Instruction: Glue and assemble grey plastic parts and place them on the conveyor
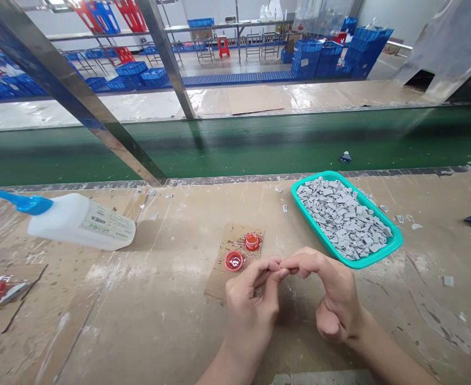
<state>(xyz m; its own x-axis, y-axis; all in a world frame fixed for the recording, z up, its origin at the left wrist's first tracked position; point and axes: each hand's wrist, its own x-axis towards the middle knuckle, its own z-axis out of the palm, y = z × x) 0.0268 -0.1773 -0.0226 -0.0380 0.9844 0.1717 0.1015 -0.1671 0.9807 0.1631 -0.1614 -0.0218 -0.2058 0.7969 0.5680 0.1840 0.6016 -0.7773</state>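
My left hand (253, 302) is closed in a pinch, its thumb and index fingertips pressed together; whatever lies between them is too small or too hidden to make out. My right hand (334, 291) meets those fingertips with its outstretched index finger, while its thumb stands well apart. Just beyond the left hand, two small red cups, a nearer one (234, 260) and a farther one (252, 242), hold shiny liquid on a stained piece of cardboard (215, 283). Behind the right hand sits a teal tray (396, 243) heaped with small flat grey plastic pieces (343, 219).
A white squeeze bottle (83, 222) with a blue nozzle lies on its side at left. A few grey pieces (285, 208) are scattered around the tray. Beyond the worktable runs a green conveyor belt (239, 144), with a slanting metal post (99, 117) at left.
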